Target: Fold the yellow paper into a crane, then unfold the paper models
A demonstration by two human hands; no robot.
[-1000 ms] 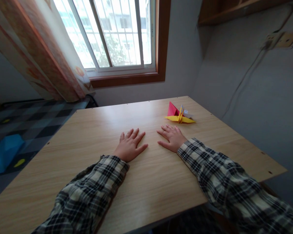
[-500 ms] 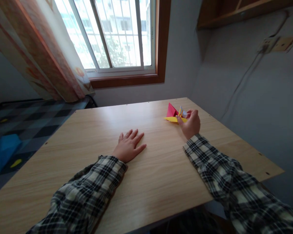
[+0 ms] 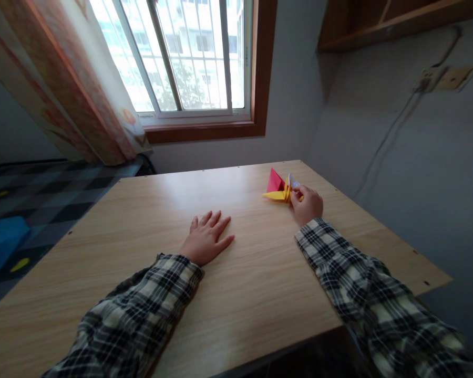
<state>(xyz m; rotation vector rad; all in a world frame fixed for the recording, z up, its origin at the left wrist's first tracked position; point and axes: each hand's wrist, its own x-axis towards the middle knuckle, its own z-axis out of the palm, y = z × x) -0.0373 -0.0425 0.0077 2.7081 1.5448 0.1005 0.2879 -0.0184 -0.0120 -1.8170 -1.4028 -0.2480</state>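
Head view: left hand (image 3: pixel 207 239) lies palm down on the tabletop (image 3: pixel 236 294), fingers spread wide; forearm slants in from lower left, clad in a left sleeve (image 3: pixel 134 310) of black-and-cream plaid. Right hand (image 3: pixel 309 206) reaches farther forward, thumb and fingers pinched narrow on the right wing of a yellow paper crane (image 3: pixel 276 196); right sleeve (image 3: pixel 350 278) is matching plaid, creased. Yellow paper crane, crisply folded, with long pointed wings, sits toward the tabletop's far right corner. Red folded paper (image 3: pixel 275 180), triangular, rises behind its left wing; whitish folded paper (image 3: pixel 292 181) shows behind, partly hidden. Tabletop is pale, wood-grained, with sheen toward the window (image 3: pixel 193 58).
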